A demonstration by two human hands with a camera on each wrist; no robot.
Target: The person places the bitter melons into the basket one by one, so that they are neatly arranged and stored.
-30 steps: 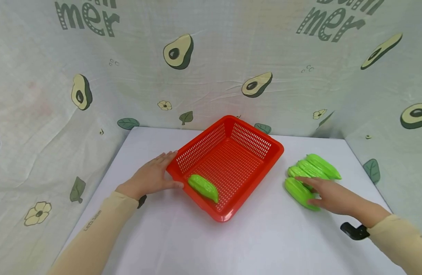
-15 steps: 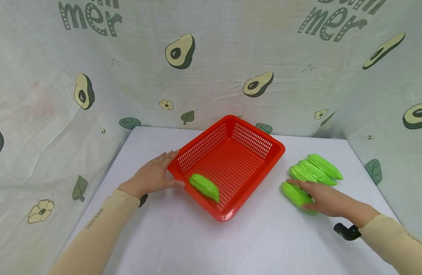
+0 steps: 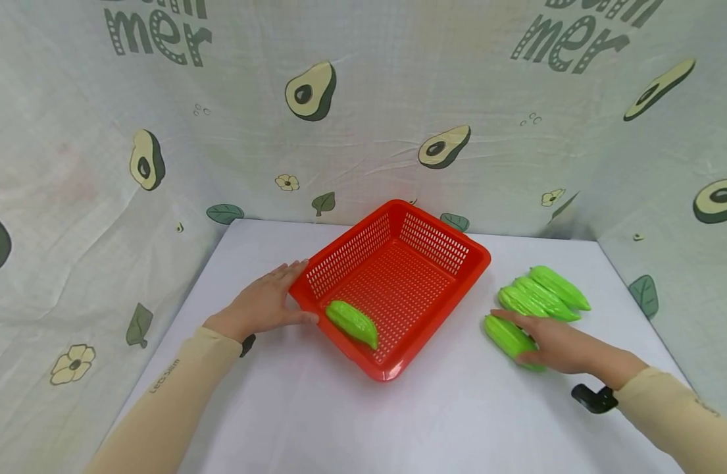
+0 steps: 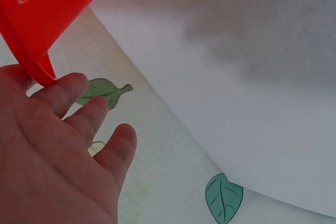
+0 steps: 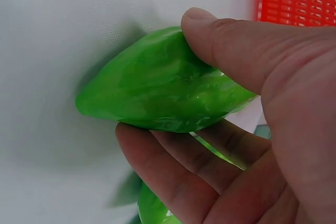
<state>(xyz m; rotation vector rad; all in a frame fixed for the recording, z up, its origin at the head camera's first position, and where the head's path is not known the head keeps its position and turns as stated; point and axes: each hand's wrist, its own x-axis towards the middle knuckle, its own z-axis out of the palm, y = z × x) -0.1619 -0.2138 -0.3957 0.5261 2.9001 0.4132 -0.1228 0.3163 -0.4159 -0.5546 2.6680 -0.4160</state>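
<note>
My right hand [image 3: 555, 342] holds a glossy green ridged gourd [image 3: 508, 334] on the table at the right. In the right wrist view the thumb lies on one side of this tapered gourd [image 5: 152, 85] and the fingers on the other. My left hand [image 3: 262, 303] rests against the left corner of a red plastic basket [image 3: 393, 374], its fingers spread and nearly straight. The left wrist view shows the rim [image 4: 39, 72] touching that hand. One green gourd [image 3: 352, 324] lies inside the basket, near its front left side.
Several more green gourds [image 3: 555, 286] lie side by side just behind my right hand. A white cloth covers the table [image 3: 316, 421]. Behind and beside it hangs a pale curtain [image 3: 369, 99] printed with avocados and leaves.
My right hand has shifted slightly left with the nearest gourd, opening a small gap from the others. The left hand and basket stay in place.
</note>
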